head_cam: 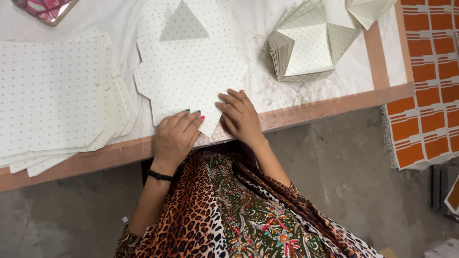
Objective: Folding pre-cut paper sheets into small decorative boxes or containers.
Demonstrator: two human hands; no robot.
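Note:
A white dotted die-cut paper sheet [191, 71] lies flat on the low work table [330, 107], its top flap folded down into a grey triangle [184, 24]. My left hand [176, 136] presses flat on the sheet's near corner at the table's front edge, fingers together. My right hand [240, 116] rests palm down just right of that corner, its fingertips touching the sheet's lower right edge. Neither hand grips anything.
A fanned stack of flat dotted sheets [52, 100] lies at the left. A pile of folded paper pieces [306, 48] sits at the back right. An orange and white patterned mat [425, 81] hangs at the right. A patterned shawl [239, 210] covers my lap above the concrete floor [344, 162].

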